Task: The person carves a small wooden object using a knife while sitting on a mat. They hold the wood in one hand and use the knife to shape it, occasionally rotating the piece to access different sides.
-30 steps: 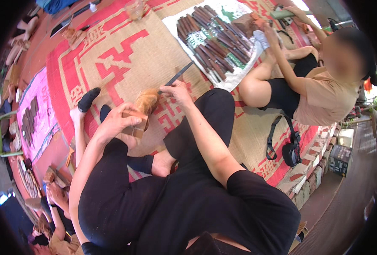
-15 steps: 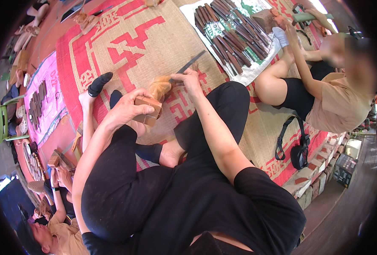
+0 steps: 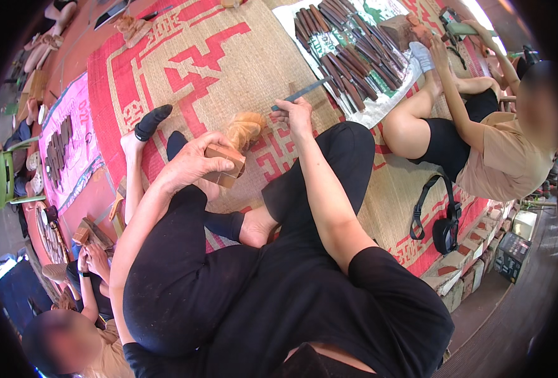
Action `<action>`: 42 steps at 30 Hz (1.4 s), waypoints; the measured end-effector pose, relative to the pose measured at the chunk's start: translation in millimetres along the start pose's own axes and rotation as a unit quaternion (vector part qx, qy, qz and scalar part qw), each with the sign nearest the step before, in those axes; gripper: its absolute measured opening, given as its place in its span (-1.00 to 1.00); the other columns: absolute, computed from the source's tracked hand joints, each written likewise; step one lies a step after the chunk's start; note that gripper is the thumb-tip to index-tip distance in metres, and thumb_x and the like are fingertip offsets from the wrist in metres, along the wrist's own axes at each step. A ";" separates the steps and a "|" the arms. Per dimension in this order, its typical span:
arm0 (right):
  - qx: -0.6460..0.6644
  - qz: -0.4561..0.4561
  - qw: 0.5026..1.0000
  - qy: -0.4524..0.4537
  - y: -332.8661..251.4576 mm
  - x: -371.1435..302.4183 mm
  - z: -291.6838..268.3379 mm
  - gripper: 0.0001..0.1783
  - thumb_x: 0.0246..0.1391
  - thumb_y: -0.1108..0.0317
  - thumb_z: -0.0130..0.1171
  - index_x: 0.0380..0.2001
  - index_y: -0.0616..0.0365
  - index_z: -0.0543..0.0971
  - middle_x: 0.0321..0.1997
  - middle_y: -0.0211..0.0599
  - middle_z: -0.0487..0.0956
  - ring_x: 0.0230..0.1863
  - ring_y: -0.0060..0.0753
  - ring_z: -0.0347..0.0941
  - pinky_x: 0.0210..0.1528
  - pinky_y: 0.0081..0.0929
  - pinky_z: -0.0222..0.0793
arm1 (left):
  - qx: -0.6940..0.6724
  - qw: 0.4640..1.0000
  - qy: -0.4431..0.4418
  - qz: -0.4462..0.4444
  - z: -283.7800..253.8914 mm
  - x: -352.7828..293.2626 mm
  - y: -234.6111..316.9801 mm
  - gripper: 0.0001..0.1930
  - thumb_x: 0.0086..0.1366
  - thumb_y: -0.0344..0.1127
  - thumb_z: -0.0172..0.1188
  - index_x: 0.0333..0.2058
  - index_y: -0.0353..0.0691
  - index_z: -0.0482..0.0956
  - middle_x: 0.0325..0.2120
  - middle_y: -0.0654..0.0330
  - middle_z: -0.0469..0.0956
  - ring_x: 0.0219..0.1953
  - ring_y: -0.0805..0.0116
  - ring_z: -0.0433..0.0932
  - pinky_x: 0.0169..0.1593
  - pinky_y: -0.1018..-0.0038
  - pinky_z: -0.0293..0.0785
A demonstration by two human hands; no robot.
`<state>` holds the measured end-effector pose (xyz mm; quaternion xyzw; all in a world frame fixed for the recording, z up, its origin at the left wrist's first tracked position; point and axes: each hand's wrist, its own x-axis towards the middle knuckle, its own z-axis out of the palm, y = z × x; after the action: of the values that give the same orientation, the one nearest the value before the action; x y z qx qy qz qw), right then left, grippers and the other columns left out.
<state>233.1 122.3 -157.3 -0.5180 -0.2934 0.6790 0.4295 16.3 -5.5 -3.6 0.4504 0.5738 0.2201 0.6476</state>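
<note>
My left hand (image 3: pixel 194 162) is closed round the square base of a light-brown wooden carving (image 3: pixel 246 132). The carving's rounded, shaped end points up and away from me, above my bent legs. To its right, my right hand (image 3: pixel 296 116) grips a long, flat, dark file (image 3: pixel 310 89) by its near end. The blade points to the far right, toward a spread of tools, and a small gap separates the file from the carving.
Several dark-handled carving tools (image 3: pixel 354 60) lie on a white sheet (image 3: pixel 373 115) at the far right. Another person (image 3: pixel 493 151) sits to the right, a second (image 3: pixel 84 340) at the lower left. A black strapped pouch (image 3: pixel 444 233) rests on the woven mat (image 3: pixel 247 69). More tools lie on a pink sheet (image 3: pixel 77 120).
My right hand has drawn the file off the carving, a little to the right, and its fingers have loosened somewhat. My left hand still holds the carving in nearly the same place.
</note>
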 end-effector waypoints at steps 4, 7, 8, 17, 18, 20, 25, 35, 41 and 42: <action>-0.106 0.006 0.985 -0.137 6.2 -4.1 9.8 -0.88 -0.04 0.44 0.29 -0.45 0.22 0.54 -0.44 -0.27 0.61 -0.43 -0.46 0.55 -0.36 -0.47 0.47 | 0.010 1.000 0.003 0.001 -1.0 -0.2 -0.4 -0.64 0.05 -0.20 0.42 -0.19 -0.13 0.55 -0.32 0.31 0.55 -0.20 0.51 0.47 -0.10 0.50 0.38; -0.100 0.030 0.987 -0.119 -2.5 -14.6 17.4 -0.86 -0.06 0.41 0.31 -0.44 0.20 0.55 -0.41 -0.26 0.62 -0.38 -0.47 0.54 -0.32 -0.46 0.46 | -0.002 1.000 0.002 0.006 -0.3 -3.4 1.7 -0.65 0.04 -0.21 0.42 -0.20 -0.13 0.55 -0.32 0.31 0.54 -0.19 0.50 0.47 -0.09 0.51 0.37; -0.087 0.032 0.990 -0.111 -4.3 -15.2 16.0 -0.85 -0.06 0.40 0.32 -0.44 0.20 0.56 -0.40 -0.26 0.62 -0.39 -0.48 0.54 -0.32 -0.48 0.45 | 0.001 1.000 0.002 0.000 -0.2 -3.2 1.7 -0.65 0.04 -0.21 0.42 -0.20 -0.13 0.55 -0.32 0.31 0.54 -0.19 0.50 0.47 -0.09 0.51 0.37; -0.068 0.007 0.991 -0.114 -1.8 -13.3 15.4 -0.90 -0.08 0.44 0.29 -0.47 0.21 0.58 -0.50 -0.33 0.61 -0.49 -0.54 0.53 -0.48 -0.58 0.41 | 0.039 0.999 -0.008 0.009 -0.2 -3.5 6.1 -0.66 0.03 -0.21 0.42 -0.21 -0.15 0.57 -0.27 0.29 0.48 -0.15 0.46 0.45 -0.05 0.49 0.36; -0.067 0.005 0.990 -0.120 -0.9 -12.8 15.4 -0.90 -0.08 0.43 0.29 -0.47 0.21 0.58 -0.50 -0.33 0.61 -0.49 -0.54 0.53 -0.48 -0.58 0.41 | 0.037 0.999 -0.010 0.011 0.4 -3.1 6.7 -0.65 0.04 -0.20 0.41 -0.21 -0.15 0.57 -0.27 0.29 0.48 -0.14 0.46 0.45 -0.05 0.49 0.35; -0.079 0.006 0.995 -0.059 -0.9 -5.0 5.6 -0.89 -0.08 0.42 0.28 -0.47 0.22 0.57 -0.51 -0.34 0.61 -0.49 -0.55 0.52 -0.46 -0.57 0.41 | 0.045 0.999 -0.016 0.022 0.3 -2.9 5.8 -0.65 0.05 -0.19 0.41 -0.21 -0.15 0.57 -0.26 0.28 0.47 -0.13 0.44 0.45 -0.04 0.48 0.35; -0.085 0.014 0.991 -0.100 -3.7 -7.1 8.8 -0.87 -0.10 0.40 0.31 -0.48 0.22 0.60 -0.50 -0.32 0.61 -0.46 -0.54 0.51 -0.38 -0.53 0.41 | 0.070 0.997 -0.030 0.035 -2.1 -3.8 5.2 -0.65 0.06 -0.17 0.40 -0.20 -0.14 0.57 -0.23 0.26 0.45 -0.10 0.43 0.44 -0.03 0.48 0.35; -0.072 -0.021 0.996 -0.045 -0.9 0.5 3.0 -0.88 -0.13 0.41 0.32 -0.52 0.20 0.59 -0.49 -0.31 0.62 -0.57 -0.52 0.51 -0.50 -0.62 0.40 | 0.058 0.997 -0.026 0.042 -1.4 -3.5 1.0 -0.65 0.05 -0.19 0.41 -0.20 -0.14 0.56 -0.25 0.30 0.46 -0.13 0.47 0.42 -0.02 0.50 0.31; -0.118 -0.014 0.988 -0.099 3.6 -7.4 10.9 -0.89 -0.12 0.43 0.30 -0.54 0.21 0.57 -0.52 -0.28 0.61 -0.56 -0.50 0.52 -0.50 -0.61 0.39 | 0.059 0.997 -0.033 0.035 0.0 -3.2 3.9 -0.66 0.07 -0.20 0.39 -0.19 -0.14 0.55 -0.25 0.28 0.45 -0.12 0.45 0.43 -0.02 0.48 0.32; -0.119 -0.011 0.990 -0.070 2.3 -3.6 7.9 -0.89 -0.12 0.43 0.31 -0.55 0.21 0.57 -0.52 -0.28 0.61 -0.56 -0.51 0.52 -0.49 -0.61 0.39 | 0.051 0.997 -0.037 0.033 -0.2 -3.1 3.2 -0.65 0.07 -0.19 0.40 -0.19 -0.14 0.56 -0.24 0.25 0.45 -0.10 0.42 0.43 -0.01 0.46 0.33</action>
<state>225.2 118.4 -155.3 -0.5138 -0.4071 0.6690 0.3504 16.1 -6.2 0.8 0.5092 0.5448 0.1950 0.6371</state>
